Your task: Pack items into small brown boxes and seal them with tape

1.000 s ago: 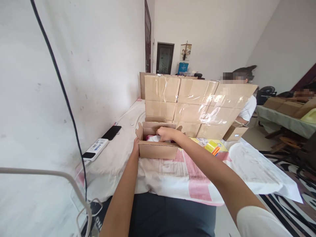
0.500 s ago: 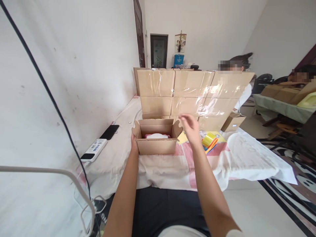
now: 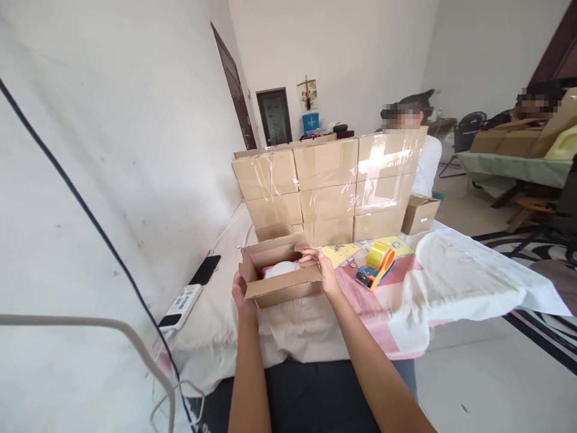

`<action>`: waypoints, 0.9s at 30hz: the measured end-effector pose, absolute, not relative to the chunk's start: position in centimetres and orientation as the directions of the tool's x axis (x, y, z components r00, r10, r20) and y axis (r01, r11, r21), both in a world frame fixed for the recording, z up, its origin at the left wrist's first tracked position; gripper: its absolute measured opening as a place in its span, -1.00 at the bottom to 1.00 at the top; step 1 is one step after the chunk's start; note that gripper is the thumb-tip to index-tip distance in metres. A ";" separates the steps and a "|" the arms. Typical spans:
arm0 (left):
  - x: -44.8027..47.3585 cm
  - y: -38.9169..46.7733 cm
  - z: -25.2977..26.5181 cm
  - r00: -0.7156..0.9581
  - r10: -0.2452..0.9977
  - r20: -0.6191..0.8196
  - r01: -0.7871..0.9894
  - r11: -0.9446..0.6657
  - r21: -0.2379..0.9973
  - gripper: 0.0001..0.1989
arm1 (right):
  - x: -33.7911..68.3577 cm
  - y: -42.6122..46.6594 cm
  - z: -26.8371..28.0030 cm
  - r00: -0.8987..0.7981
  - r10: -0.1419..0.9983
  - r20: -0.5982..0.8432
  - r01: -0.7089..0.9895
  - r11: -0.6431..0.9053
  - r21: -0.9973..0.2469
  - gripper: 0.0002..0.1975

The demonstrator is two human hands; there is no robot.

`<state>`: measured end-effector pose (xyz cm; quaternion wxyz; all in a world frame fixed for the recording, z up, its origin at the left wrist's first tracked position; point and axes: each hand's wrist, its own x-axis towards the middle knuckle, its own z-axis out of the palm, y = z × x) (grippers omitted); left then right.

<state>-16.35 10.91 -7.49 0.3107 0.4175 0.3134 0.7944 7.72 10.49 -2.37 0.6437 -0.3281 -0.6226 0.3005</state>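
Observation:
A small open cardboard box (image 3: 286, 292) stands before me on the cloth-covered table, slightly turned. Inside lies a rounded white item with a red edge (image 3: 282, 269); its kind is unclear. My left hand (image 3: 244, 299) grips the box's left side, the fingers partly hidden behind the wall. At the right end, my right hand (image 3: 323, 270) closes over the side flap, with fingertips reaching inside the rim. To the right of the box rests a tape dispenser (image 3: 376, 266) with a yellow roll, an orange frame and a blue base.
Behind the box rises a stack of taped cardboard boxes (image 3: 327, 189). A single closed carton (image 3: 420, 214) stands at its right. A black phone (image 3: 205, 270) and a white power strip (image 3: 184, 305) lie along the left wall. One person (image 3: 430, 159) sits beyond the stack.
My right hand has come down from the air beside the box onto its right flap. The box has turned slightly and sits nearer to me. The view has shifted rightward.

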 end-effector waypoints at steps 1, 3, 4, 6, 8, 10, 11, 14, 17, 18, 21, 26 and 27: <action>-16.4 10.2 -7.8 -0.457 0.738 0.496 -0.202 -0.629 0.751 -0.22 | 7.5 10.5 -2.6 0.101 0.779 0.619 -0.060 0.626 -0.778 -0.36; -16.4 8.9 -8.2 -0.418 0.714 0.562 -0.101 -0.651 0.752 -0.13 | 7.0 10.3 -2.6 0.177 0.766 0.618 -0.147 0.642 -0.753 -0.36; -16.5 8.4 -8.4 -0.385 0.708 0.592 -0.047 -0.655 0.754 -0.09 | 6.8 10.2 -2.6 0.203 0.765 0.611 -0.166 0.642 -0.749 -0.35; -16.6 7.9 -8.7 -0.326 0.704 0.630 0.056 -0.651 0.757 0.02 | 6.5 9.9 -2.3 0.229 0.769 0.597 -0.177 0.636 -0.751 -0.34; -16.6 7.9 -9.0 -0.308 0.712 0.631 0.123 -0.628 0.769 0.15 | 6.4 9.8 -2.0 0.239 0.775 0.584 -0.176 0.627 -0.759 -0.34; -16.5 8.1 -9.2 -0.301 0.724 0.621 0.170 -0.600 0.782 0.23 | 6.3 9.8 -1.9 0.241 0.788 0.566 -0.180 0.609 -0.772 -0.35; -16.4 8.2 -9.2 -0.296 0.720 0.628 0.189 -0.600 0.777 0.23 | 6.3 9.9 -2.0 0.241 0.793 0.559 -0.187 0.603 -0.775 -0.35; -15.9 8.4 -8.7 -0.259 0.659 0.706 0.254 -0.659 0.708 0.03 | 6.0 10.2 -2.3 0.231 0.805 0.547 -0.224 0.591 -0.775 -0.36; -15.6 8.3 -7.8 -0.249 0.597 0.763 0.316 -0.694 0.646 -0.26 | 5.8 10.5 -2.8 0.250 0.794 0.555 -0.223 0.605 -0.765 -0.36; -15.4 8.2 -7.5 -0.274 0.592 0.757 0.323 -0.685 0.653 -0.34 | 5.8 10.6 -2.9 0.255 0.788 0.561 -0.212 0.612 -0.762 -0.36; -14.8 8.2 -6.7 -0.435 0.648 0.625 0.226 -0.593 0.773 -0.47 | 5.9 10.6 -3.5 0.246 0.776 0.581 -0.190 0.626 -0.756 -0.35; -13.9 8.7 -5.7 -0.574 0.680 0.456 0.082 -0.506 0.859 -0.69 | 5.9 9.7 -4.3 0.259 0.776 0.575 -0.094 0.613 -0.785 -0.53; -13.9 8.8 -5.6 -0.581 0.683 0.442 0.061 -0.505 0.861 -0.67 | 5.8 9.5 -4.3 0.253 0.769 0.587 -0.050 0.617 -0.786 -0.50</action>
